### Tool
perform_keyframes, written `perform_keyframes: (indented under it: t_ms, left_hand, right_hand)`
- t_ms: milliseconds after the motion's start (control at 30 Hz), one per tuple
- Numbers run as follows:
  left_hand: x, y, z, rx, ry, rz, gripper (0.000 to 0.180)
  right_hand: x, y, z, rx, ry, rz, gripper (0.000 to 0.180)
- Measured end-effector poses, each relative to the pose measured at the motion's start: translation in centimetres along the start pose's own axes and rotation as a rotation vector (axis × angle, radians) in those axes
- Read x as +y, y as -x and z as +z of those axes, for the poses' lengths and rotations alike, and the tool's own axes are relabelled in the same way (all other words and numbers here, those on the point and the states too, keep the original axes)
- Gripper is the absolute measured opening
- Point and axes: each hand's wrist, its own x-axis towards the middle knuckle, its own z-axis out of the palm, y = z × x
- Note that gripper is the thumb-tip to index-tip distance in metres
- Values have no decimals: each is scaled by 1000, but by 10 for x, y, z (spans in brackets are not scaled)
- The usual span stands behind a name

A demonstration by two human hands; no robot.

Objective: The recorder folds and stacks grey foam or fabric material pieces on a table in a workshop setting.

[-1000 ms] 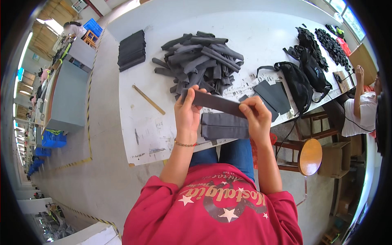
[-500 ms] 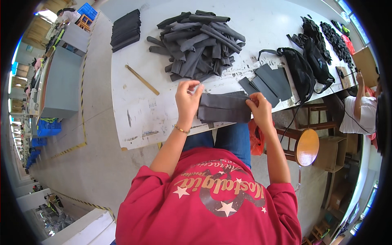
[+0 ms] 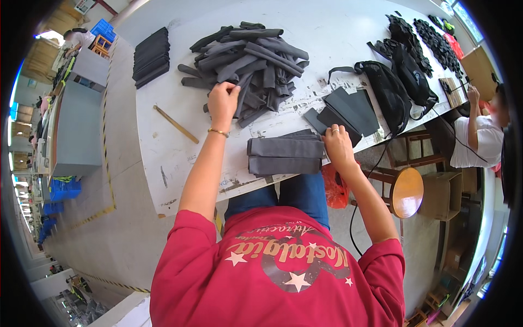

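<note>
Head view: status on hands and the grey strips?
Left hand gripping a strip in the loose grey pile. Right hand resting open on the folded stack at the table edge. Nothing between.

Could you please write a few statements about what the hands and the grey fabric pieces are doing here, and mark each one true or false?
1. The left hand reaches into the loose heap of dark grey fabric strips. True.
2. The right hand rests at the end of the neat stack of folded grey fabric pieces. True.
3. The stack lies on the round wooden stool. False: it lies on the white worktable, near its front edge.
4. The thin wooden stick is in the left hand. False: it lies apart on the table.
</note>
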Motion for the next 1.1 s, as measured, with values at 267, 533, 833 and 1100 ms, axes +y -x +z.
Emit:
perform_keyframes:
  t_ms: [267,533,833,1100]
  left_hand:
    - [55,15,-42,-313,900,-426,22]
    - [82,51,-61,-401,1544,-465,29]
    - [104,57,-67,-375,1659,-670,28]
    - [105,61,-64,-544,1743,-596,34]
  right_hand:
    - [8,-1,2,-8,39,-84,15]
    - [20,1,-25,164,-242,44,15]
    - [7,-26,-111,362,-1061,236,19]
    - [-38,-10,-126,389,-824,-101,30]
